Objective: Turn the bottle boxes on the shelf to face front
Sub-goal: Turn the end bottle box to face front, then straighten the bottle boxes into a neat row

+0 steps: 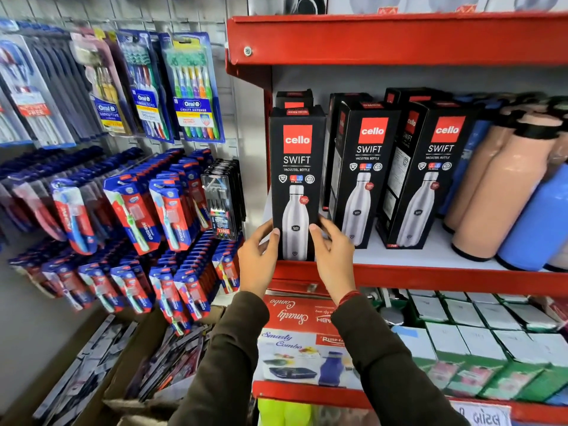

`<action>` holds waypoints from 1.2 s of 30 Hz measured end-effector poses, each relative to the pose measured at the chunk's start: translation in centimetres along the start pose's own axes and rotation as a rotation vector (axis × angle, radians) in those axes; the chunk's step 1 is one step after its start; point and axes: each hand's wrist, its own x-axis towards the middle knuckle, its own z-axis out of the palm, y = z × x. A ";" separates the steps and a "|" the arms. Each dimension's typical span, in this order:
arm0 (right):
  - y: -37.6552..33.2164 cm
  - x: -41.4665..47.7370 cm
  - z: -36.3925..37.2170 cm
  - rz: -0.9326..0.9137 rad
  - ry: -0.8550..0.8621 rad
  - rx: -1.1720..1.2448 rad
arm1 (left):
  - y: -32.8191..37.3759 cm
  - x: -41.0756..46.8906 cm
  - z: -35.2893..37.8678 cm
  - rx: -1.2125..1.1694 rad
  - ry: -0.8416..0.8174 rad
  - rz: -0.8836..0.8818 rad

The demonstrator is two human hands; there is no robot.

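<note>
Three black bottle boxes with a red logo and a steel bottle picture stand in a row on the red shelf [430, 276]. The left box [295, 167] stands at the shelf's front left corner, its printed front towards me. My left hand [258, 256] grips its lower left edge and my right hand [333, 253] grips its lower right edge. The middle box [365, 170] and the right box [430, 176] stand slightly angled, showing front and left side. More black boxes stand behind them.
Peach bottles [495, 192] and a blue bottle [534, 229] crowd the shelf's right end. Toothbrush packs [190, 87] hang on the wall panel at left. The upper red shelf [399, 38] overhangs the boxes. Boxed goods [301, 339] fill the shelf below.
</note>
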 end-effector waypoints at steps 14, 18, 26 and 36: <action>0.4 -0.7 -1.9 -0.057 0.092 0.009 | 0.9 -2.3 1.9 -0.066 0.272 0.065; 0.9 0.2 -4.6 -0.128 0.233 0.007 | 2.4 -3.3 4.4 0.067 0.428 0.301; 2.1 3.7 -9.0 -0.091 0.211 -0.052 | 5.7 -4.3 11.1 0.057 0.085 0.555; 2.5 6.4 -10.2 0.058 0.019 -0.209 | 4.1 0.0 16.0 0.081 -0.013 -0.111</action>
